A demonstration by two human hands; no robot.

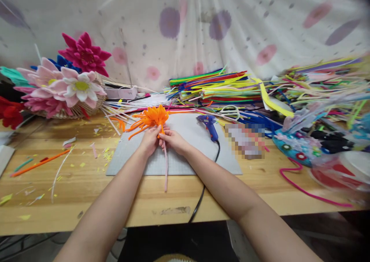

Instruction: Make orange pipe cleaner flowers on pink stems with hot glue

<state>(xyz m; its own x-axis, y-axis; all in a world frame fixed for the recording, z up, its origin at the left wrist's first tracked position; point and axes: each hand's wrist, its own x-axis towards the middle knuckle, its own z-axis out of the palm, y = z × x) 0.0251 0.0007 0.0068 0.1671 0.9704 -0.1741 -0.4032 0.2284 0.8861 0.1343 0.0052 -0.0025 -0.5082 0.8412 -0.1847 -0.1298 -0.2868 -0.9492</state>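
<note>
An orange flower point(156, 116) made of fuzzy stems is held upright over the grey mat point(185, 159), with several loose orange strands spreading to its left. My left hand point(150, 139) is closed round the flower's base from the left. Fingers of my right hand point(173, 140) pinch the same base from the right, just below the petals. A thin pale pink stem point(165, 169) hangs down from between the hands towards the mat's front edge. The fingertips overlap, so the exact grip is partly hidden.
A blue glue gun point(208, 126) with a black cord lies on the mat's right, near white-handled scissors point(229, 112). Coloured stems point(214, 86) are heaped behind. A basket of fuzzy flowers point(82, 85) stands back left. Scraps litter the wooden table point(95, 194); a plastic tub point(357, 165) sits right.
</note>
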